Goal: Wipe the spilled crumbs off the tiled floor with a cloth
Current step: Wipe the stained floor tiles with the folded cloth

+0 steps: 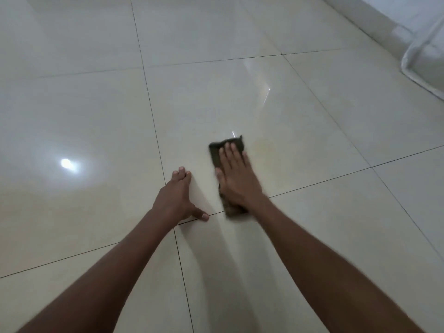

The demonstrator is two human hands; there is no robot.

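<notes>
A dark folded cloth (216, 152) lies flat on the glossy cream tiled floor (300, 116) near the middle of the view. My right hand (236, 179) presses down on it with straight fingers, covering most of the cloth. My left hand (179, 198) rests flat on the floor just left of the cloth, fingers together and thumb spread along a grout line. A faint yellowish smear (266, 150) shows on the tile right of the cloth. No separate crumbs can be made out; the picture is slightly blurred.
Dark grout lines cross the floor. At the far right a white wall base (384, 27) runs diagonally, with a pale fabric or plastic edge (422, 66) lying on the floor beside it. A lamp reflection (68, 164) glares on the left tile.
</notes>
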